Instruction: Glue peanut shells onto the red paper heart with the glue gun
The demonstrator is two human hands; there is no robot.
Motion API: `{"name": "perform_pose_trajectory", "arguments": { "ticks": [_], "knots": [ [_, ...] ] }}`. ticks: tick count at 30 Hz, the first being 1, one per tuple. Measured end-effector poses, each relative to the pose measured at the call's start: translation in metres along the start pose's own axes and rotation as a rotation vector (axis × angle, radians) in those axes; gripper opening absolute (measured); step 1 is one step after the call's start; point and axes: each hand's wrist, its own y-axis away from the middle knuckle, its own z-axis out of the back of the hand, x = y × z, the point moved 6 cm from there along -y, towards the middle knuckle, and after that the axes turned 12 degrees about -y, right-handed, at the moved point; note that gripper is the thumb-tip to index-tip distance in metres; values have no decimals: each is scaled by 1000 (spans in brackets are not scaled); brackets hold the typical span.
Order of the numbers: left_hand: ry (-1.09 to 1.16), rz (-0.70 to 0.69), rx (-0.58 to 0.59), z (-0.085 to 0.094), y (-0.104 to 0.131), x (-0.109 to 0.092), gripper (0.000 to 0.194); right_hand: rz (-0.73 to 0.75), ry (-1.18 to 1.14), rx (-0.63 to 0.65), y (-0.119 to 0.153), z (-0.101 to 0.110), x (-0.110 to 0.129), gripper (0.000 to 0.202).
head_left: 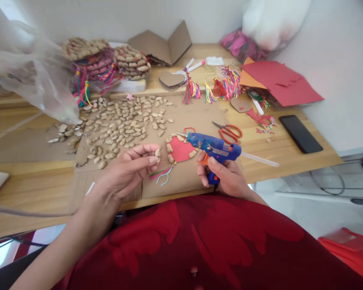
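Note:
Between the thumb and fingers of my left hand (131,169) is a peanut (158,154), pinched near its end. My right hand (222,173) grips a blue hot glue gun (213,147) with an orange trigger, its nozzle pointing left. Under the nozzle lies a red heart-shaped piece (181,150) with peanuts along parts of its edge. A red loop sits at its top and a colourful tassel (164,175) at its bottom. Left of it, many loose peanuts (121,125) spread over a cardboard sheet (187,110).
Orange-handled scissors (230,132) lie behind the glue gun. A black phone (301,133) and red paper sheets (284,80) are at the right. Stacked peanut-covered pieces (131,62), tassels (230,82) and folded cardboard (163,44) stand behind. A plastic bag (42,76) hangs at left.

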Motion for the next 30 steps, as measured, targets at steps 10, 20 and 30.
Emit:
{"name": "perform_pose_trajectory", "arguments": {
  "ticks": [10, 20, 30],
  "knots": [
    [158, 6, 151, -5, 10, 10, 28, 63, 258, 124, 16, -24, 4, 31],
    [196, -21, 182, -4, 11, 8, 29, 144, 453, 233, 20, -41, 12, 28],
    [212, 0, 169, -2, 12, 7, 32, 164, 479, 195, 17, -40, 15, 33]
  ]
}}
